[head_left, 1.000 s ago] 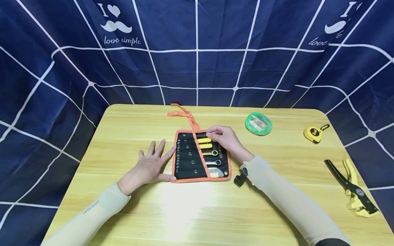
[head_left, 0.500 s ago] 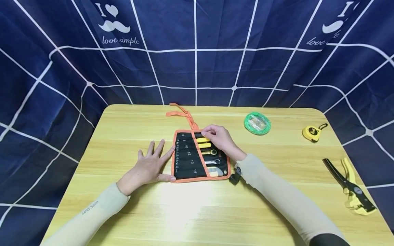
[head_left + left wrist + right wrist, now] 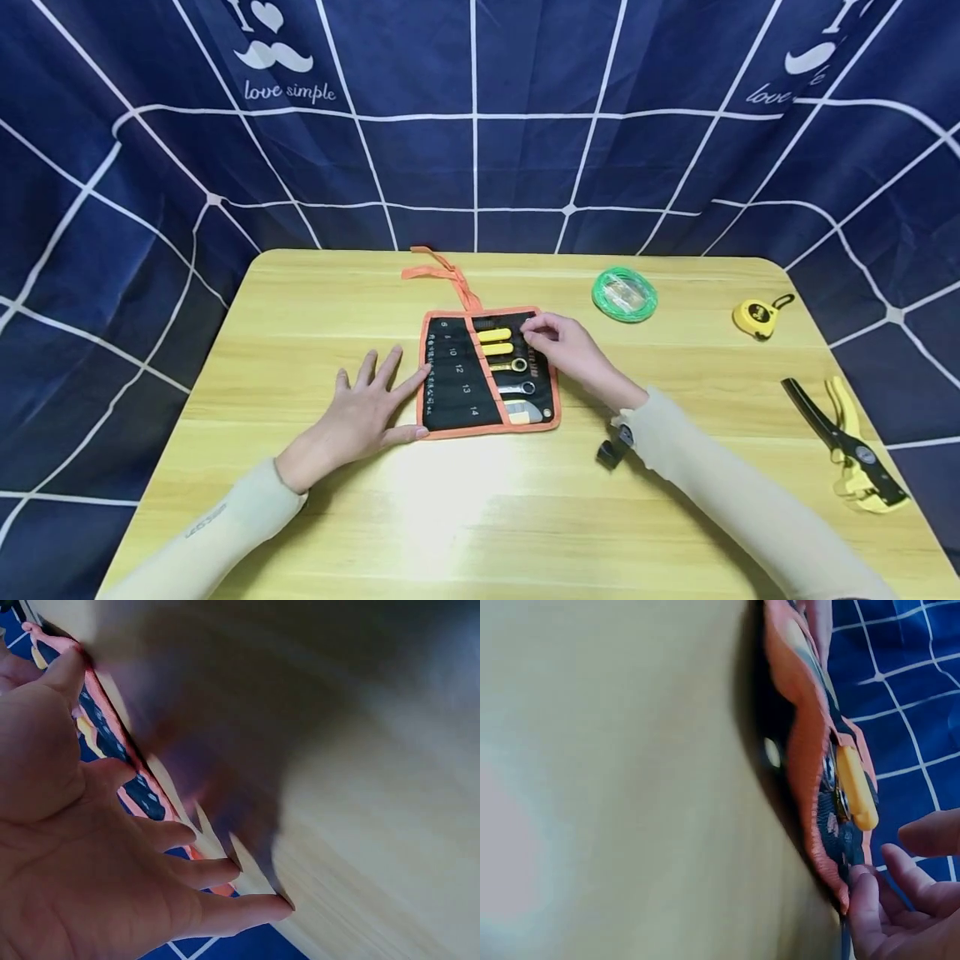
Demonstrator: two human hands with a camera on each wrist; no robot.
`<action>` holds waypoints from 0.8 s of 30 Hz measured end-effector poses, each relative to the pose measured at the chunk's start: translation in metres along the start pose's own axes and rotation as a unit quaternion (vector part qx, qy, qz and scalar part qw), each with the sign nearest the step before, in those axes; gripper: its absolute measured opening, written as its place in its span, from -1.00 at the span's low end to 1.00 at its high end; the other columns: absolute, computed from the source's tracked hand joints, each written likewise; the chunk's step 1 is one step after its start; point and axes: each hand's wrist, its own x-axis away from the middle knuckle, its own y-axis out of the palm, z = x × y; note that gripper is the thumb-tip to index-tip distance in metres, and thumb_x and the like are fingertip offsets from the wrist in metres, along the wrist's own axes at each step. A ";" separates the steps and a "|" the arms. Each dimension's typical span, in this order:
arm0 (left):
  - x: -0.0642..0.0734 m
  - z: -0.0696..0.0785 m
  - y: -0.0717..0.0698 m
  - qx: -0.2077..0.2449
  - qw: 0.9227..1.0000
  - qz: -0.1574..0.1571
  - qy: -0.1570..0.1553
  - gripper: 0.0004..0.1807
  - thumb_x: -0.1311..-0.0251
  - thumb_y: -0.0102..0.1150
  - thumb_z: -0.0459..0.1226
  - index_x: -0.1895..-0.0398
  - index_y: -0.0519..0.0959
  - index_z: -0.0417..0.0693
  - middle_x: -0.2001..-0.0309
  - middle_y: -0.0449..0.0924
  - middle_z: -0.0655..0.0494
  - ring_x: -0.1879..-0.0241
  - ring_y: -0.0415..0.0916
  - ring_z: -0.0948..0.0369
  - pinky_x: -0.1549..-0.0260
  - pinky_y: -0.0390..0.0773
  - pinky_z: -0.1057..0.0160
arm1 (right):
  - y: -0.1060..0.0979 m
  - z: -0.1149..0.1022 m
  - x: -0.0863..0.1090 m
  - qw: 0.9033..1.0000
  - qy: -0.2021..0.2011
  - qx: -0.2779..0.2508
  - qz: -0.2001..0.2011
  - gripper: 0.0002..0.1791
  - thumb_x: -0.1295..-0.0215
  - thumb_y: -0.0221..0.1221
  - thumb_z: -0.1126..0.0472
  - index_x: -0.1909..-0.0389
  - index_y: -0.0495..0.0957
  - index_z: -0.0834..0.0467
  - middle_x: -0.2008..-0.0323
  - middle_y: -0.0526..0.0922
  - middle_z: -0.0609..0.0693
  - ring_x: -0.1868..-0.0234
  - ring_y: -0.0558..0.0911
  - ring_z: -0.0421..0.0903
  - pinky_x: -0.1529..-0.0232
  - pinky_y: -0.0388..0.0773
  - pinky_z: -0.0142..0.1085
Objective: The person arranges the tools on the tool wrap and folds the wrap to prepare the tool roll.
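Note:
A black tool pouch (image 3: 457,387) with orange edging lies flat on the table, with printed numbers on its left part. Its pockets hold a black ribbed handle (image 3: 486,323), two yellow handles (image 3: 497,349), a ratchet wrench (image 3: 517,365), a second wrench (image 3: 527,388) and a grey-and-yellow tool (image 3: 523,412). My left hand (image 3: 358,417) rests with fingers spread, index finger and thumb at the pouch's left edge. Over the pouch's upper right corner hovers my right hand (image 3: 566,343), fingers loosely bent; in the right wrist view its thumb (image 3: 930,834) stands apart from the fingers.
Orange ties (image 3: 453,275) trail behind the pouch. A green coil of wire (image 3: 625,294) sits at the back right. Farther right are a yellow tape measure (image 3: 757,317) and a yellow-and-black cutting tool (image 3: 851,454). A blue checked curtain (image 3: 420,167) surrounds the table.
My right hand has moved from the black handle at the top pocket to the right, toward the pouch's corner, and the handle stays in the pocket. The left hand keeps its place.

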 end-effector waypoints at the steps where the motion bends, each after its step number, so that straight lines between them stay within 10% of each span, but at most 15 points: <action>1: 0.001 0.002 0.000 -0.002 1.000 0.002 0.005 0.02 -0.38 0.27 0.36 -0.77 0.23 0.16 -0.68 0.04 -0.40 -0.54 0.08 -0.57 -0.13 0.23 -0.77 | -0.002 0.001 0.006 1.000 -0.004 0.002 -0.001 -0.74 -0.64 0.23 0.21 -0.17 0.71 0.23 -0.14 0.73 0.15 -0.11 0.65 0.06 -0.12 0.56 -0.09; 7: 0.009 0.010 0.003 0.002 1.000 0.023 0.016 -0.03 -0.38 0.33 0.31 -0.74 0.30 0.15 -0.65 0.14 -0.40 -0.53 0.14 -0.53 -0.14 0.26 -0.74 | -0.010 0.006 0.039 1.000 -0.019 0.007 -0.008 -0.72 -0.60 0.27 0.25 -0.21 0.68 0.24 -0.22 0.69 0.16 -0.21 0.66 0.10 -0.29 0.56 0.02; 15: 0.025 0.017 0.008 0.019 0.999 0.048 0.014 -0.13 -0.41 0.37 0.22 -0.70 0.37 0.19 -0.60 0.22 -0.40 -0.51 0.20 -0.50 -0.19 0.29 -0.67 | -0.020 0.022 0.072 0.996 -0.026 0.028 -0.082 -0.58 -0.31 0.52 0.24 -0.14 0.69 0.25 0.20 0.63 0.05 0.20 0.57 0.01 0.24 0.53 -0.29; 24: 0.032 0.030 0.008 0.083 0.995 0.047 -0.037 -0.16 -0.27 0.56 0.10 -0.60 0.52 0.18 -0.58 0.27 -0.37 -0.54 0.17 -0.46 -0.23 0.29 -0.61 | -0.020 0.032 0.088 0.987 -0.079 0.065 -0.127 -0.55 -0.19 0.60 0.27 -0.10 0.74 0.18 0.02 0.49 0.08 0.22 0.46 -0.01 0.25 0.47 -0.32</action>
